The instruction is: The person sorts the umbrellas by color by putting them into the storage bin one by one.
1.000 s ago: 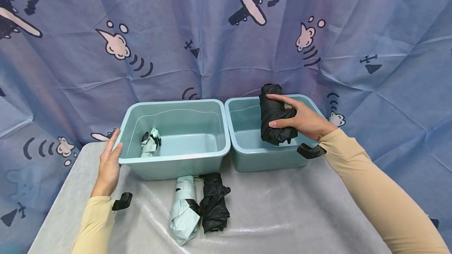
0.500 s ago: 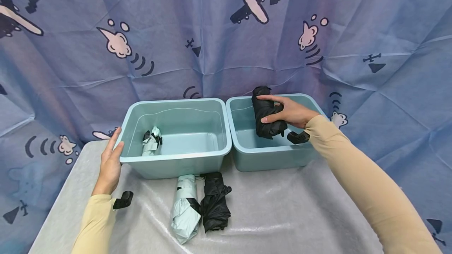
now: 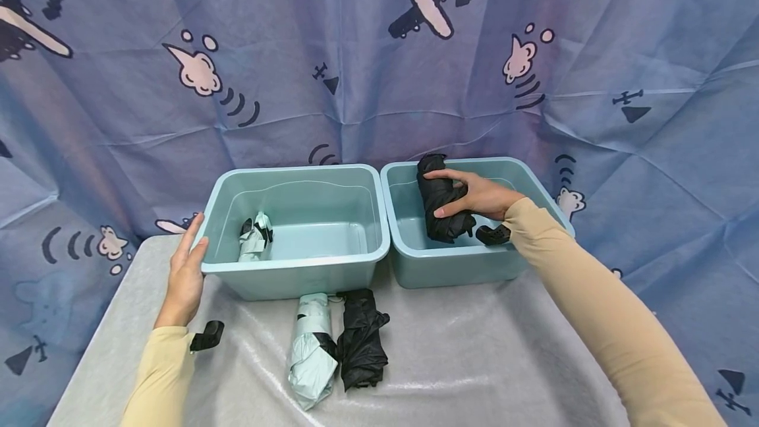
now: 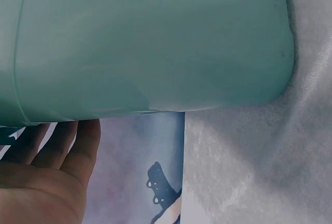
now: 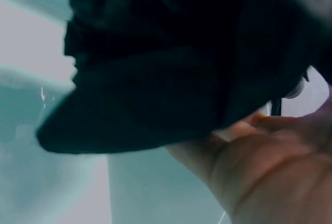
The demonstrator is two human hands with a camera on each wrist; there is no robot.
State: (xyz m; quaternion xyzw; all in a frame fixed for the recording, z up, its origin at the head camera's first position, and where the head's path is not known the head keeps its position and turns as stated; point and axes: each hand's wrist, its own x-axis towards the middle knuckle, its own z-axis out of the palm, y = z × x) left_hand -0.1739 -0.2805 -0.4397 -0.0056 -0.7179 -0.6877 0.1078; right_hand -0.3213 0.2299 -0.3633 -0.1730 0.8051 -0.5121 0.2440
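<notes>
My right hand (image 3: 483, 196) grips a black folded umbrella (image 3: 439, 203), thumb on its near side and fingers across its far part. The umbrella is inside the right-hand teal bin (image 3: 450, 273), near its left wall, tilted with its top end at the back rim. In the right wrist view the dark umbrella (image 5: 155, 89) covers much of the picture. My left hand (image 3: 185, 275) rests with straight fingers against the left side of the other teal bin (image 3: 296, 282). Inside that bin a pale green folded umbrella (image 3: 253, 242) lies at the left.
In front of the bins, a pale green folded umbrella (image 3: 312, 354) and a black one (image 3: 363, 341) lie side by side on the grey cloth-covered table (image 3: 474, 361). The two bins stand rim to rim. A blue curtain (image 3: 284, 58) with printed planes hangs behind.
My right hand has carried the black umbrella left and down into the right-hand bin. My left hand stays at the left bin's side.
</notes>
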